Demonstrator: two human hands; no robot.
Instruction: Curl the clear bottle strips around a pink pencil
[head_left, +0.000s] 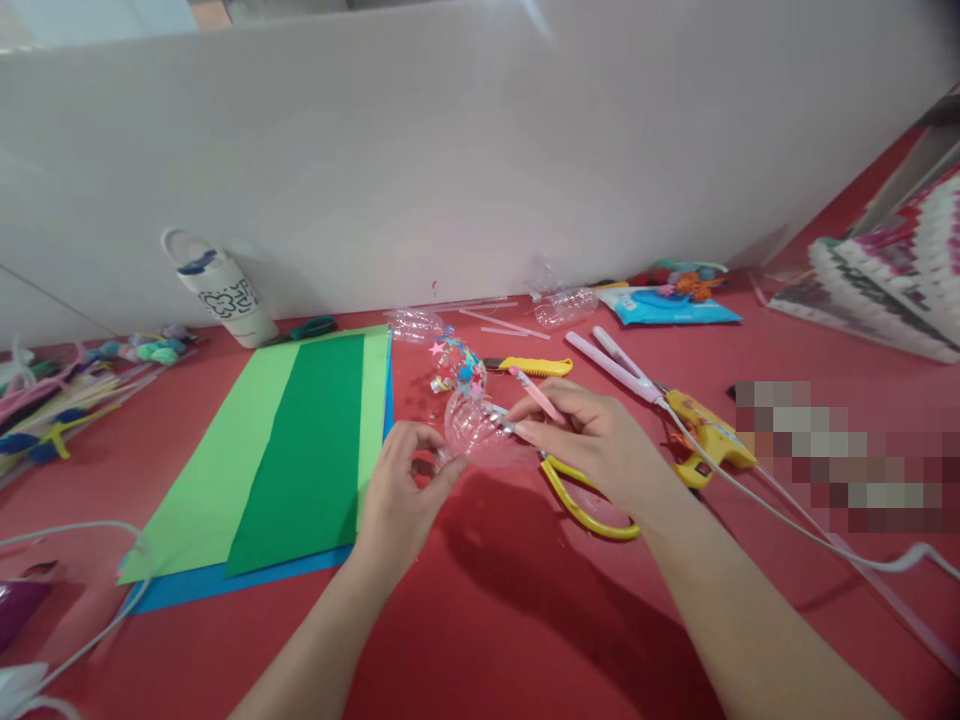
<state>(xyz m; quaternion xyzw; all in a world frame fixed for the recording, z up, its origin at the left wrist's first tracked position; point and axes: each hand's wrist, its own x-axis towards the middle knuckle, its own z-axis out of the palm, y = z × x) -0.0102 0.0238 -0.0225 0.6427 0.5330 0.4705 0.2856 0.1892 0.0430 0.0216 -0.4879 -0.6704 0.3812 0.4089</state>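
Observation:
My left hand [405, 490] is curled with thumb and fingers around the near edge of a transparent plastic bottle piece [472, 425]. My right hand [574, 435] pinches a slim pink pen-like tool [536, 393]; something silvery shows at the fingertips, against the bottle piece's right side. I cannot make out exactly how its tip meets the plastic. Colourful star decorations [460, 367] on a clear round piece sit just behind it. A yellow box cutter [532, 366] lies beyond my right hand, and yellow-handled scissors [581, 500] lie partly beneath it.
Green sheets [300, 450] lie over a blue one on the left. At the back stand a white tumbler [225, 295], plastic bottle scraps [566, 305] and a blue wipes pack [671, 306]. To the right are a pink flat iron [611, 365], a yellow glue gun [709, 430] and a white cord [780, 525].

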